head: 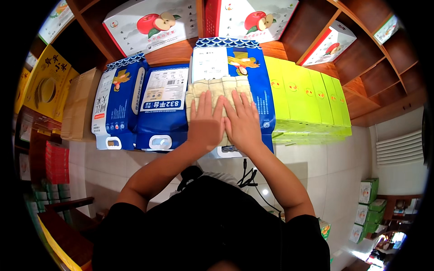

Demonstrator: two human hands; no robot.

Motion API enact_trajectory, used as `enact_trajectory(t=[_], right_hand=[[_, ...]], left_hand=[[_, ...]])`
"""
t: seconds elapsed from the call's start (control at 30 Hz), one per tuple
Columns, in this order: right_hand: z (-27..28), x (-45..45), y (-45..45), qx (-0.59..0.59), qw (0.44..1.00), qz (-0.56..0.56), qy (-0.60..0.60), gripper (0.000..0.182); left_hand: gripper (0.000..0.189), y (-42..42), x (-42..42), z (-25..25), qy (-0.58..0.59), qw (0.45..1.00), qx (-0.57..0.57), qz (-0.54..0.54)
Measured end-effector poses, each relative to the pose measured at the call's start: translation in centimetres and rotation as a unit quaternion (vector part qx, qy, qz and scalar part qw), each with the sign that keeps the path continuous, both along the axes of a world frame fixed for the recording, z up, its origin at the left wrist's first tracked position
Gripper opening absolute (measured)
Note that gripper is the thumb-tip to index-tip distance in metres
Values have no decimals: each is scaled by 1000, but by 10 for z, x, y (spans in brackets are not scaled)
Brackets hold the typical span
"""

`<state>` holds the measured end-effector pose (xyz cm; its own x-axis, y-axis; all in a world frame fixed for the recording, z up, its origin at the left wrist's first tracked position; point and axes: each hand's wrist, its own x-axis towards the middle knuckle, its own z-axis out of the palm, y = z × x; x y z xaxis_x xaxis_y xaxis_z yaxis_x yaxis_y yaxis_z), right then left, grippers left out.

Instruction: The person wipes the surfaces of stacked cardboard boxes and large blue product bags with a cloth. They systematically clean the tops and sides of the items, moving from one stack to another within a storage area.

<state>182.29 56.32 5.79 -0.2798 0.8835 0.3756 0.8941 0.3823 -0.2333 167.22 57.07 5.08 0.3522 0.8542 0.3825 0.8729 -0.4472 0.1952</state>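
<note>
A folded, pale yellow checked cloth [217, 86] lies on a large blue and white rice bag [266, 84]. Side by side, my left hand [206, 123] and my right hand [242, 122] press flat on the cloth, palms down, their inner edges close together. The fingers point towards the shelves, and neither hand is curled around anything. Left of this bag are another blue rice bag [162, 125], its printed label panel facing up, and a further blue and white bag [120, 101]. Both have white-rimmed handle holes at the near end. My palms hide the cloth's middle.
Lime green boxes [295, 91] stand in a row to the right. A brown cardboard box [79, 105] and a yellow box [51, 83] are at the left. Behind the bags, wooden shelves [288, 23] hold white apple boxes [152, 27]. A black cable [262, 198] hangs beside my body.
</note>
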Motion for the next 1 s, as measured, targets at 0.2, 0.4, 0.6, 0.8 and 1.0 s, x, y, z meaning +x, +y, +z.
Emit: enact_trajectory(t=[0.2,0.4,0.6,0.8,1.0], right_hand=[[-3,54,-16,17,993,-113,-27,53],[-12,45,-17,48,984,-171,10,52],[-27,-7,-25,33,994,-82,61,55],[-32,-45,-9,138,988,42,53,51],[-29,4,-6,91,992,64,64,52]], left_hand=[[59,8,61,3,-40,995,14,-86],[55,19,66,-1,-34,992,-13,-120],[58,-5,5,7,27,996,-72,-39],[56,-24,-46,-19,-102,995,3,-4],[59,-20,-7,-12,-9,1000,18,5]])
